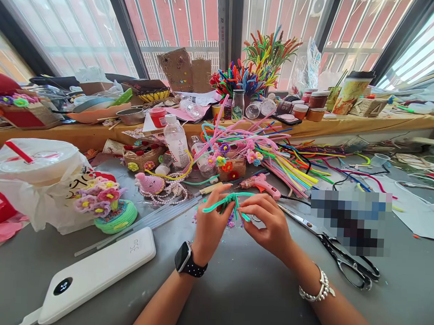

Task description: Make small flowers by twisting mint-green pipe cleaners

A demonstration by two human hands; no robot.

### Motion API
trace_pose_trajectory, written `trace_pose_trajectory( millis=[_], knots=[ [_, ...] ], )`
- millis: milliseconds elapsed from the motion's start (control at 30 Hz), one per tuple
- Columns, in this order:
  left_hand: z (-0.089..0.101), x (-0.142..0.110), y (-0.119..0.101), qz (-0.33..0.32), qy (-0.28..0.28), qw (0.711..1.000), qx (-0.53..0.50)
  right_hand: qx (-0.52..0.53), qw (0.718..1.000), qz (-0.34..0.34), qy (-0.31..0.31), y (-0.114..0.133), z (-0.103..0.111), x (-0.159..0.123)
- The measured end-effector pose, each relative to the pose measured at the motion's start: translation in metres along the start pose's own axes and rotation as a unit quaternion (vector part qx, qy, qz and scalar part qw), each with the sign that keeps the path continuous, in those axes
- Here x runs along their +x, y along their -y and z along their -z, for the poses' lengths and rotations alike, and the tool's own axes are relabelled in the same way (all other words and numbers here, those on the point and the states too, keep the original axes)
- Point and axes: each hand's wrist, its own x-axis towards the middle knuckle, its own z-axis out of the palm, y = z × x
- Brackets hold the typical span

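Both hands meet over the grey table around a bent, teal-green pipe cleaner [215, 203]. Thumb and fingers of my left hand [211, 224] pinch it near its twisted middle. My right hand [270, 224] pinches one of its ends from the other side. Just behind the hands lies a pink hot glue gun [261, 183]. Small purple bits [230, 224] are scattered on the table beneath the fingers. Black-handled scissors [337, 251] rest open to the right of my right hand.
A white power bank [99, 274] lies at the front left. Behind it are a potted crochet-like flower piece [116, 215] and a bagged drink cup [39, 183]. Clear glue sticks [157, 212] lie left of my hands. Loose pipe cleaners [285, 160] and bottles [176, 141] crowd the back.
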Motion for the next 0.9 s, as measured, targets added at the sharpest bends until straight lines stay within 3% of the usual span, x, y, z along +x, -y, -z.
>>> trace_pose_trajectory(
  millis=[300, 400, 500, 567, 700, 900],
  knots=[
    [0.000, 0.000, 0.006, -0.127, 0.039, 0.978, 0.163, 0.064, 0.998, 0.005, 0.017, 0.001, 0.002, 0.001],
    [0.001, 0.001, 0.008, -0.152, 0.052, 0.970, 0.182, 0.102, 0.994, -0.042, 0.015, 0.002, 0.004, 0.003],
    [0.001, 0.002, 0.006, -0.162, 0.094, 0.966, 0.177, 0.166, 0.977, -0.132, 0.007, 0.002, 0.009, 0.004],
    [0.001, 0.002, 0.004, -0.164, 0.128, 0.965, 0.159, 0.233, 0.950, -0.208, -0.009, 0.000, 0.011, 0.005],
    [0.002, 0.002, -0.005, -0.139, 0.179, 0.971, 0.080, 0.388, 0.864, -0.318, -0.044, -0.008, 0.013, 0.006],
    [0.004, 0.002, -0.011, -0.009, 0.233, 0.967, -0.102, 0.542, 0.737, -0.403, -0.033, -0.014, 0.013, 0.009]
  ],
)
